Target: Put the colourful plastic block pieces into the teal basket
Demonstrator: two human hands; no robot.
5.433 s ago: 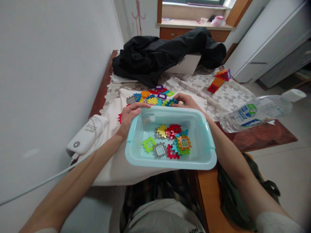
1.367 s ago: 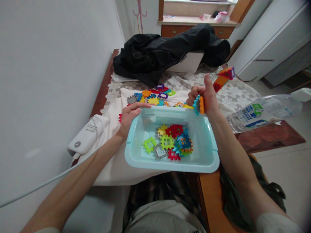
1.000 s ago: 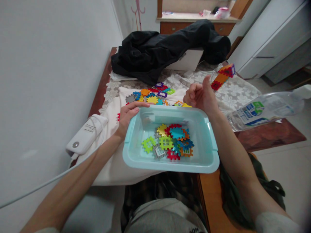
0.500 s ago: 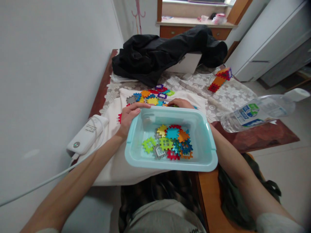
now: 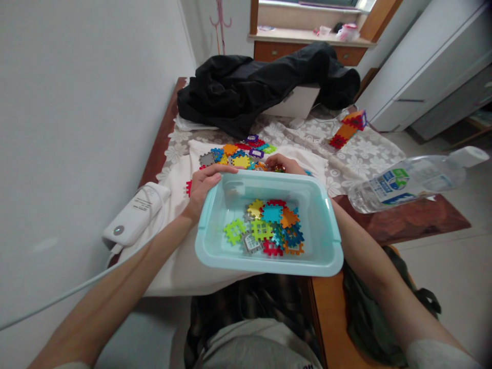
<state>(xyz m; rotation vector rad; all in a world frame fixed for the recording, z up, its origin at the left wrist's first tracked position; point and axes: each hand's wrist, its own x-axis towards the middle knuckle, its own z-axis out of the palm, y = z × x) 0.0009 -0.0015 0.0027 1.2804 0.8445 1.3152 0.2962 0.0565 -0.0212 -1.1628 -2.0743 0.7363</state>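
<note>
A light blue plastic basin [image 5: 269, 266] is tilted toward me at the near side of the table. Inside lie several interlocking building tiles [image 5: 262, 230] in green, blue, red, orange, yellow and grey. My left hand [image 5: 203, 187] is closed on the basin's far left corner, fingers over the rim. Beyond the far rim, my right hand [image 5: 288, 165] has its fingers curled down around some small tiles, partly hidden by the basin. Left of it, a spread of loose tiles [image 5: 241, 162] lies on a white cloth [image 5: 175, 274].
A clear plastic bottle [image 5: 407, 182] stands at the right. Joined orange and red tiles [image 5: 345, 132] sit farther back. Black clothing [image 5: 238, 89] covers the table's far end. On the left are a white device [image 5: 136, 215] and its cable [image 5: 73, 290], beside the wall.
My right hand has risen slightly behind the basin, and tiles now show under its fingers. The basin has shifted slightly toward me. My left hand keeps its hold.
</note>
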